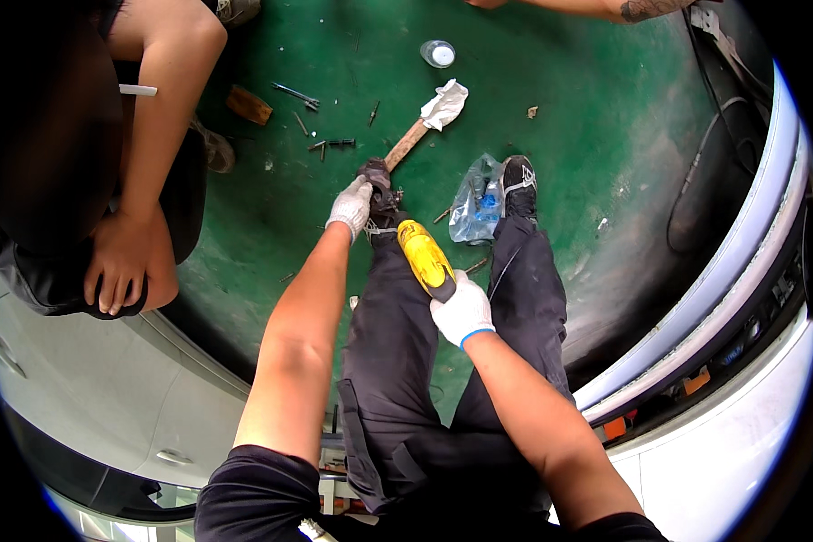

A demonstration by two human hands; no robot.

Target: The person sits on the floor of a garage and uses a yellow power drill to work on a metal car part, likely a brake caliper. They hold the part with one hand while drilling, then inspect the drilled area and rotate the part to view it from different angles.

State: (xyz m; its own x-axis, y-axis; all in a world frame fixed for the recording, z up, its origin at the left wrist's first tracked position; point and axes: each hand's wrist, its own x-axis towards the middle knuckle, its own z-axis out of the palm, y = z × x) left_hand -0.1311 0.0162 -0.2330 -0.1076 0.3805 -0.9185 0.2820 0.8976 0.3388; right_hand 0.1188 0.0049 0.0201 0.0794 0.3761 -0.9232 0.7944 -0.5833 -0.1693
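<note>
I see my right hand (462, 312), gloved, fingers wrapped around a yellow power tool (425, 258) angled down over my left knee. My left hand (350, 207), fingers curled, grips a dark part (377, 183) at its tip. Below lies a green floor (596, 117), strewn with bolts (332, 144).

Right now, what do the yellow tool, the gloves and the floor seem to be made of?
The yellow tool looks like glossy moulded plastic: it shows a bright highlight. The gloves on the left hand and right hand look like white knitted fabric, matte and soft. The floor seems a green painted hard surface, scuffed and stained.
</note>
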